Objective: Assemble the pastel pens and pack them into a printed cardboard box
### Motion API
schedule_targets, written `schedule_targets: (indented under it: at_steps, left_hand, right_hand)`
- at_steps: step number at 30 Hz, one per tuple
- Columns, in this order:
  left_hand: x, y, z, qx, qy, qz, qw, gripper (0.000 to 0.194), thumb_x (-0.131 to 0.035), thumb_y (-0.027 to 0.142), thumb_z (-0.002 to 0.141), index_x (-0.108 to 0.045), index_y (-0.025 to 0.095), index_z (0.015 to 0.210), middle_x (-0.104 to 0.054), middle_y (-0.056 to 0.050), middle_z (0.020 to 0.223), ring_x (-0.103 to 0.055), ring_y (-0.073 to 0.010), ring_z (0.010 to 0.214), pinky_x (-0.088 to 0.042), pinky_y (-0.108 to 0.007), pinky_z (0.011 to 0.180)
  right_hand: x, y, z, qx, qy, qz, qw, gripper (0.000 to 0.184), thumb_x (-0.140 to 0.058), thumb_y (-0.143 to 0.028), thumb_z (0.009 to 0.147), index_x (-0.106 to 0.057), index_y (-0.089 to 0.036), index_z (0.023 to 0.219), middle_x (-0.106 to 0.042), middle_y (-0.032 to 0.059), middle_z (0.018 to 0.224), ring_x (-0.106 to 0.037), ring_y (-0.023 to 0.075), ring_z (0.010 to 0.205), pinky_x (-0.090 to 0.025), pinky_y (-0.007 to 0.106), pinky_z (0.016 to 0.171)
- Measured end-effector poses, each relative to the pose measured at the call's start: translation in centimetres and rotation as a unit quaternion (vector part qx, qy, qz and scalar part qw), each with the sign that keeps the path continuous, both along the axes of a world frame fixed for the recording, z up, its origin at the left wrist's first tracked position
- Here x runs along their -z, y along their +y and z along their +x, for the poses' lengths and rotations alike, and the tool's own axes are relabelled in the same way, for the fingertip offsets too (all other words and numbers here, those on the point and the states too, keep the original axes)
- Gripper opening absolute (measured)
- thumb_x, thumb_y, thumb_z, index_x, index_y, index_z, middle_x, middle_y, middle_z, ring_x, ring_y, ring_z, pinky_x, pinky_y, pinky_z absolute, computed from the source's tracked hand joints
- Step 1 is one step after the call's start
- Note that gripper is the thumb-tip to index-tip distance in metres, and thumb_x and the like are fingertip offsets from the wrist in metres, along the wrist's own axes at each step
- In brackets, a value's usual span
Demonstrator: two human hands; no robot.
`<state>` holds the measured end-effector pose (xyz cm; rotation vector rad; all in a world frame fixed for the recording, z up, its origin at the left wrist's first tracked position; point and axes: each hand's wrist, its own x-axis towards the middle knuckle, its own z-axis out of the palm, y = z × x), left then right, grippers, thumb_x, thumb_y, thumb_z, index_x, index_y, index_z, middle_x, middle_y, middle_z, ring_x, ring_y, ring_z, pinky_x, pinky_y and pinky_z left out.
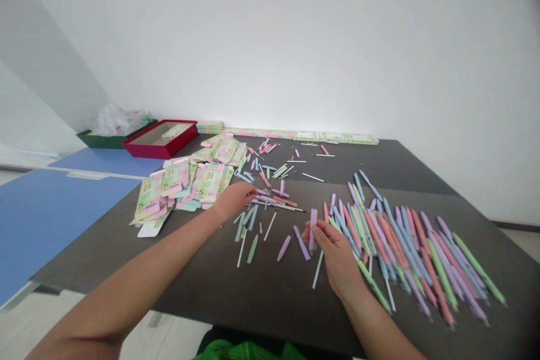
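Note:
My right hand (340,259) holds a purple pen barrel (313,225) upright between thumb and fingers, at the middle of the dark table. To the left, my left hand (235,200) reaches into loose pen parts, its fingertips pinched together beside purple pieces (264,199); what they hold, if anything, I cannot make out. Close to the right hand lie a purple barrel (301,243), a purple tapered piece (284,248) and a white refill (317,271). Nearer the left hand are green barrel parts (252,249) and another white refill (270,226).
Many assembled pastel pens (405,247) spread over the right side of the table (270,304). Flat printed cartons (211,183) pile up at the left. A red box (156,149) and a green tray (101,140) with plastic bags stand beyond. Packed cartons (307,136) line the wall.

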<state>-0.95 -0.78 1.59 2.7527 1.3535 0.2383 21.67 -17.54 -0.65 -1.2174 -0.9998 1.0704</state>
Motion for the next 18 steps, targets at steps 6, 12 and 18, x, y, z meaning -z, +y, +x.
schedule_targets:
  at_steps: [6,12,18]
  left_hand:
    - [2.1,-1.2,5.8,0.101,0.01,-0.011,0.995,0.016,-0.051,0.022,0.081,-0.067,0.02,0.085,-0.067,-0.007,0.087,-0.06,-0.0181,0.082,-0.043,-0.029,0.078]
    - [3.7,0.3,8.0,0.129,0.016,-0.014,0.991,0.016,-0.051,0.012,0.077,-0.066,0.017,0.081,-0.068,-0.01,0.087,-0.061,-0.0218,0.084,-0.042,-0.035,0.079]
    - [2.0,0.7,6.9,0.147,-0.014,-0.021,0.989,0.009,-0.053,0.017,0.079,-0.062,0.014,0.081,-0.066,-0.011,0.091,-0.06,-0.022,0.09,-0.041,-0.035,0.085]
  right_hand:
    - [0.2,0.4,0.3,0.023,0.01,0.003,1.0,0.026,-0.056,-0.042,0.081,-0.064,-0.019,0.089,-0.065,0.0029,0.076,-0.055,0.0168,0.07,-0.04,0.03,0.068]
    - [-0.1,0.5,0.4,0.04,0.028,0.001,0.999,0.028,-0.058,-0.043,0.079,-0.064,-0.018,0.088,-0.066,0.0032,0.074,-0.054,0.0151,0.064,-0.038,0.028,0.06]
    - [0.1,0.5,0.6,0.036,0.011,0.002,0.999,0.028,-0.057,-0.044,0.08,-0.064,-0.018,0.09,-0.067,0.0033,0.077,-0.056,0.0159,0.067,-0.039,0.028,0.061]
